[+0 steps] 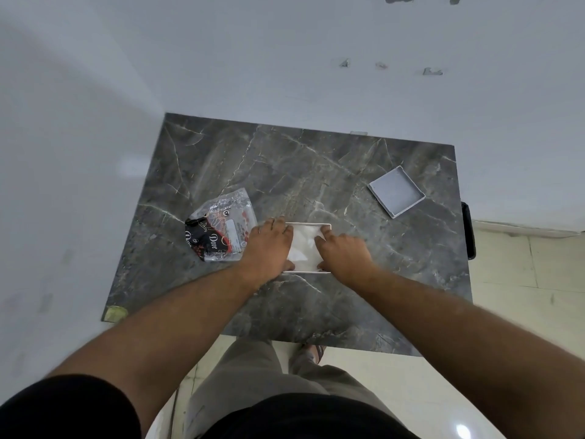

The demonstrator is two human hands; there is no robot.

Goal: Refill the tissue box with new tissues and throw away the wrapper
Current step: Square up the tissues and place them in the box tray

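Note:
A white open tissue box [308,224] stands in the middle of the dark marble table [316,172], with white tissues [304,245] inside it. My left hand [269,245] lies over the box's left side, fingers spread down on the tissues and the rim. My right hand [343,253] presses on the right side of the tissues, fingers pointing left. Just left of the box lies the crumpled plastic wrapper [218,229], clear with black and red print, flat on the table. The box's grey lid [396,191] rests upside down at the far right of the table.
White walls close in the table at the back and the left. A piece of tape [115,313] sits on the table's near left corner. A dark object [469,229] hangs at the right edge. Tiled floor lies to the right and in front, where my legs stand.

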